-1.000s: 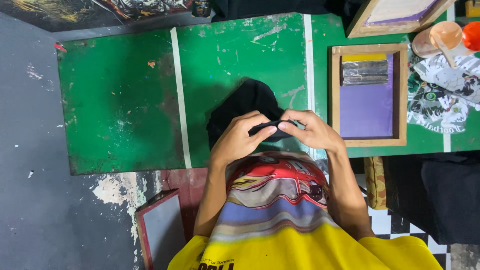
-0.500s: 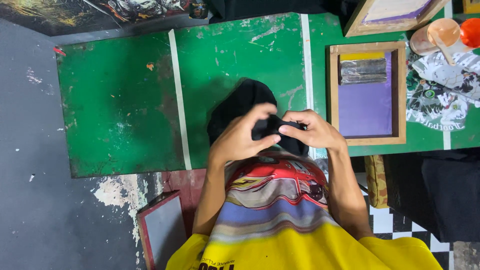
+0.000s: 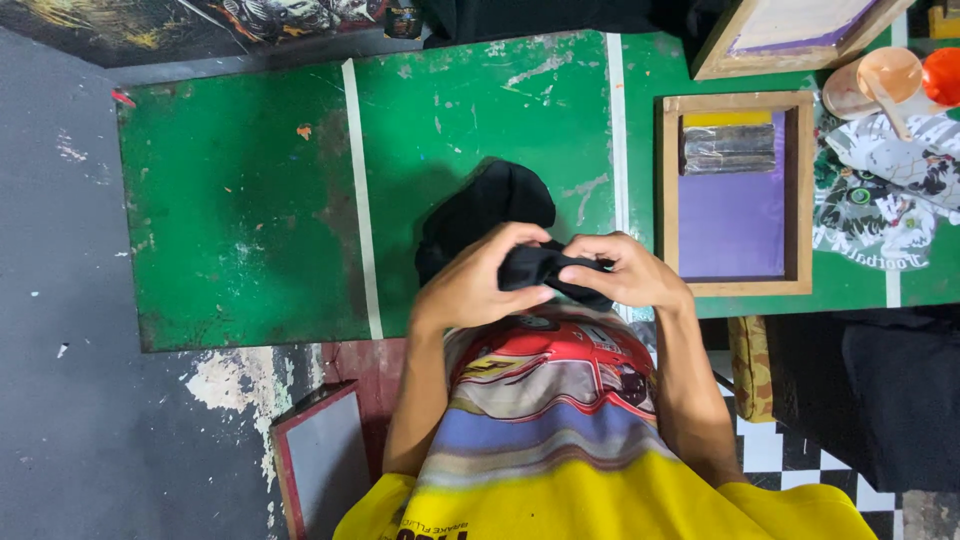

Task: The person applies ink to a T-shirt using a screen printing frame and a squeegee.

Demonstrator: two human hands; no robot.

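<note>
A black cloth (image 3: 487,208) lies bunched on the green table (image 3: 240,200) at its near edge. My left hand (image 3: 478,283) and my right hand (image 3: 622,270) both grip a gathered fold of that cloth between them, fingers curled over it. The rest of the cloth spreads away from me on the table top. My striped and yellow shirt fills the bottom of the view.
A wooden printing frame (image 3: 738,195) with a purple screen and a squeegee sits to the right. Beyond it lie a printed white cloth (image 3: 885,185), a pink bowl (image 3: 880,80) and a second frame (image 3: 790,30). A small framed board (image 3: 320,455) leans below the table.
My hands have bunched the cloth's near edge tighter and drawn it a little to the right. The rest of the table is unchanged.
</note>
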